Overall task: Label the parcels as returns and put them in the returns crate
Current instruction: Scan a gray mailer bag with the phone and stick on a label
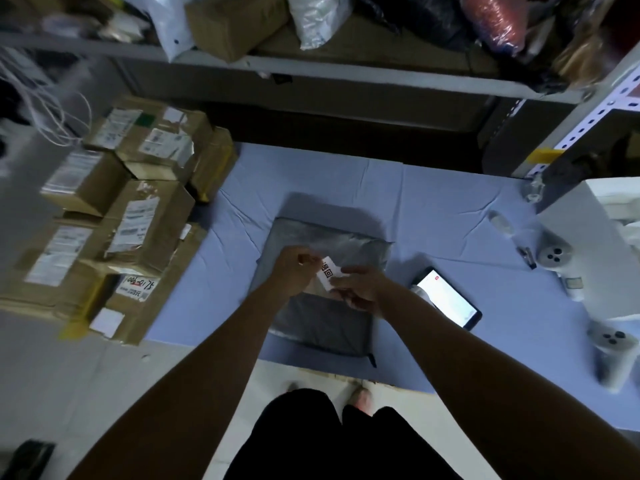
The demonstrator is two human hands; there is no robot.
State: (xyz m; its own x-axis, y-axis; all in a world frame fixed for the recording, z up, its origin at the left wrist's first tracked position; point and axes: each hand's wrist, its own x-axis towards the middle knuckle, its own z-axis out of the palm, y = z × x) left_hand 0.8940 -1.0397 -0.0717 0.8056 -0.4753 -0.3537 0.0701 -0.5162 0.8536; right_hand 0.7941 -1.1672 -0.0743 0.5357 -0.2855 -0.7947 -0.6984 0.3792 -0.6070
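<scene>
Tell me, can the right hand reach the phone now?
Probably yes: the phone lies beside the right hand, nothing between; but that hand pinches the label and must release it first.

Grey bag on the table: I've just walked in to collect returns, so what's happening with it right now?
A person stands at the blue-covered table, holding a white label over the grey parcel lying flat on it. The left hand pinches the label's upper end and the right hand its lower end; it does not look stuck down yet. A lit phone lies to the right, and cardboard boxes are stacked at the left. I can't make out a returns crate.
</scene>
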